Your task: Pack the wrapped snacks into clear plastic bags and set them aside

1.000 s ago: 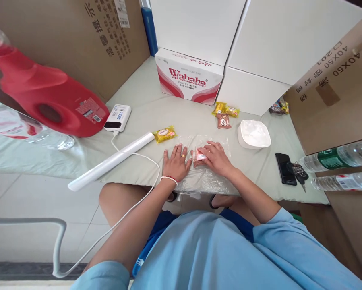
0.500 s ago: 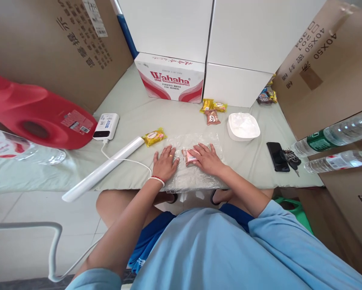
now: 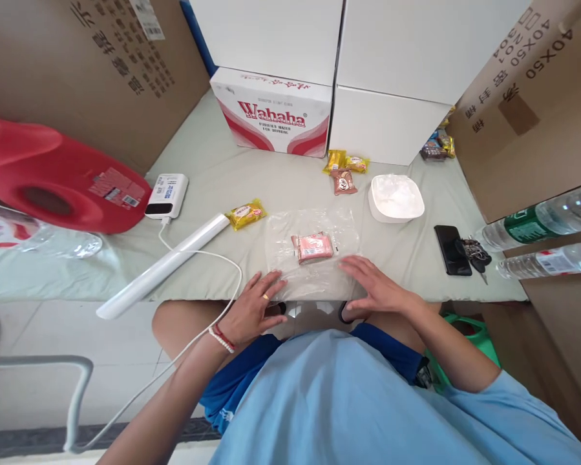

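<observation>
A small pink wrapped snack packet [image 3: 315,247] lies on a sheet of clear plastic film [image 3: 290,224], spread on the cloth-covered table. My left hand [image 3: 255,305] is at the table's front edge, fingers apart, its fingertips at the film's lower left. Holding nothing, my right hand [image 3: 375,284] has its fingers stretched over the film's right side, short of the packet. A yellow snack packet [image 3: 246,214] rests left of the film, by the end of a white roll [image 3: 167,265]. Behind the film sit yellow packets [image 3: 357,164] and a brown packet [image 3: 343,181].
A white tub [image 3: 395,197] stands right of the film. A phone [image 3: 452,250], keys [image 3: 475,253] and water bottles [image 3: 552,260] are further right. At left are a power bank [image 3: 167,196] with its cable and a red jug [image 3: 77,181]. White boxes [image 3: 275,116] line the back.
Both hands have drawn back toward my body. The right hand has lifted off the pink packet, leaving it uncovered on the film. The left hand has slid down to the table edge.
</observation>
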A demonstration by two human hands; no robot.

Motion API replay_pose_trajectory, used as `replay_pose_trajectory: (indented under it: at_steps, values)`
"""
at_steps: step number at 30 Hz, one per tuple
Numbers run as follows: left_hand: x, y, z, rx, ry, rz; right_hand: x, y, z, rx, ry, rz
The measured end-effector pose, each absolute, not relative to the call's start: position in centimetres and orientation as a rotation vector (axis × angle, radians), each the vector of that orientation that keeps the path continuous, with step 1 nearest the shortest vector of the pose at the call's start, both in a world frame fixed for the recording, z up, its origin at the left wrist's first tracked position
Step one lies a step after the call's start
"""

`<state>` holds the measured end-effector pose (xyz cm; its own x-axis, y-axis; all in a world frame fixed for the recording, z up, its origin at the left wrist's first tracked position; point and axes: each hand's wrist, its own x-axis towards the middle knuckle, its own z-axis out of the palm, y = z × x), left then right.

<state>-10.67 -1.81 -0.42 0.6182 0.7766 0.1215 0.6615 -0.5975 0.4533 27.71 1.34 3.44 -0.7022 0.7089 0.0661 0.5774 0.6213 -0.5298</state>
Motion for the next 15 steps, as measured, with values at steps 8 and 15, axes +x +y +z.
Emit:
replay_pose_trajectory:
  at_steps: [8, 15]
  values:
    - [-9.9, 1.0, 1.4, 2.021, 1.399, 0.650, 27.8, 2.2, 2.2, -1.259, -2.317, 0.665]
    - [-8.0, 7.1, 2.4, 1.689, 1.834, 0.708, 26.2, 10.6, 5.2, -1.429, -2.110, 0.757]
